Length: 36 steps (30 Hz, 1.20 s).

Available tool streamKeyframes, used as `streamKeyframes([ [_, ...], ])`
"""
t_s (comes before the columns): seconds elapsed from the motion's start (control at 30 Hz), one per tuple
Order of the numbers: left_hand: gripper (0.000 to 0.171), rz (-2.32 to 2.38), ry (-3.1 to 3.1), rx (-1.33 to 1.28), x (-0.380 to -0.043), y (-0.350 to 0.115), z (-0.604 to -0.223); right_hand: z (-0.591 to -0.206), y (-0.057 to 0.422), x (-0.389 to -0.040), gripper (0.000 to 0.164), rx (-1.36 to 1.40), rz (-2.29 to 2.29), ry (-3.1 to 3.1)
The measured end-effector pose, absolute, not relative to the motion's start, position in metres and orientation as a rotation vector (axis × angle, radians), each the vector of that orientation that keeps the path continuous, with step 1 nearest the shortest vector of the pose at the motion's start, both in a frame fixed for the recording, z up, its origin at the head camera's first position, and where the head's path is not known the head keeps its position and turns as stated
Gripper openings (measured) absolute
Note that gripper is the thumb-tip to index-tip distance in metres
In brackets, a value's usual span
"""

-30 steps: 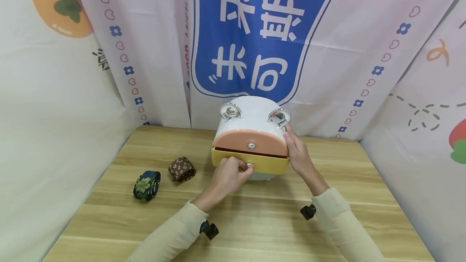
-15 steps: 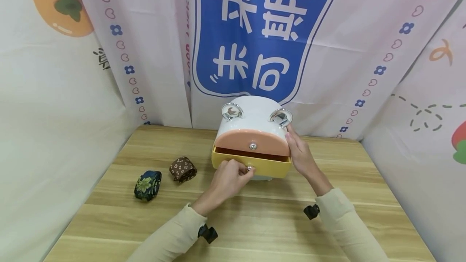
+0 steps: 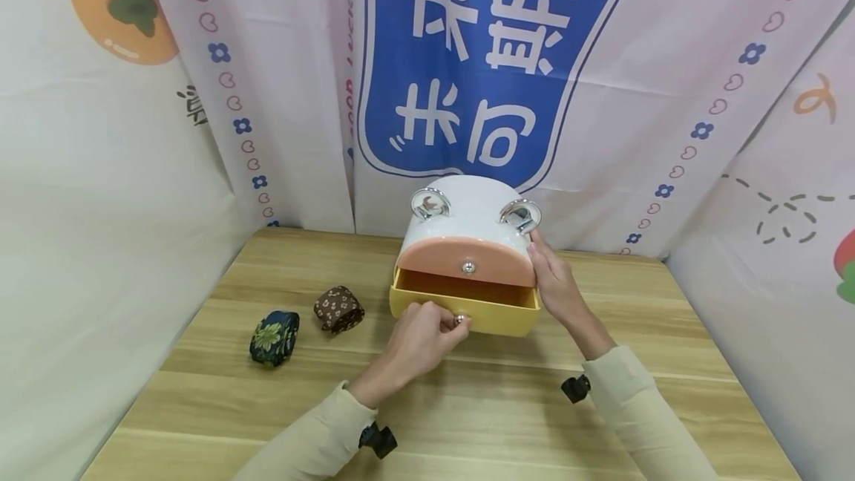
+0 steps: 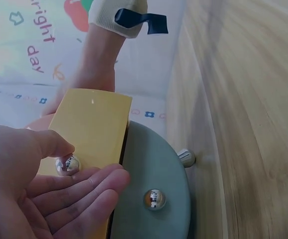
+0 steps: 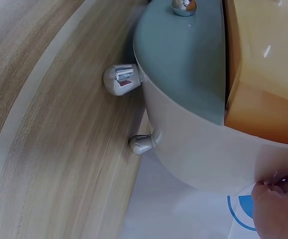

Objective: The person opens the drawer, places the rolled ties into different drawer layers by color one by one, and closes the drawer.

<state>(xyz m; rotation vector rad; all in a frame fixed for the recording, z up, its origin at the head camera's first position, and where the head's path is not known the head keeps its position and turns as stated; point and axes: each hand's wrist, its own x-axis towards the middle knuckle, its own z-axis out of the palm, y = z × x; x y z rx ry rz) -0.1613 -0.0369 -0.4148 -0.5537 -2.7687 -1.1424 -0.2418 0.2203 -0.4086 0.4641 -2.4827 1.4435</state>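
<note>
My left hand (image 3: 424,340) is pinching a small silver knob (image 4: 68,164) between thumb and forefinger, clamped on it, while the other fingers are extending loosely beneath. The knob is sticking out from the front of a yellow drawer (image 3: 497,319), which is standing partly out of a white cabinet (image 3: 467,206), its orange-brown inside showing just behind my grip.

To the right of that grip, my right hand (image 3: 557,288) is pressing against the cabinet's side, its fingers not clamped but lying along the wall, the visible ones stretching toward the top.

Above my grip, a rounded salmon panel (image 3: 430,254) is carrying a second knob (image 3: 468,268), and higher up two silver rings (image 3: 521,215) are rising from the cabinet's roof. Below my grip, a green panel (image 4: 151,157) is bearing a third knob (image 4: 154,199), and silver feet (image 5: 121,79) are holding the cabinet off a wooden table (image 3: 508,421).

To the left of my grip, well apart from my fingers, a brown flowered cloth roll (image 3: 338,309) is lying on the table; farther left and slightly nearer to me, a dark blue leafy roll (image 3: 274,338) is resting. Beyond the cabinet, a printed white curtain (image 3: 621,132) is hanging.
</note>
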Motion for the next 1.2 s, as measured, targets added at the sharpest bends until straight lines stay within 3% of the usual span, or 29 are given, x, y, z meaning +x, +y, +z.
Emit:
streamKeyframes([
  [0.97, 0.047, -1.027, -2.776, -0.655, -0.133, -0.041, -0.410, -0.409, 0.220, -0.241, 0.050, 0.485, 1.437, -2.461],
  [1.2, 0.039, -1.038, -2.788, -0.668, -0.127, -0.044, -0.408, -0.410, 0.221, -0.242, 0.050, 0.474, 1.418, -2.464],
])
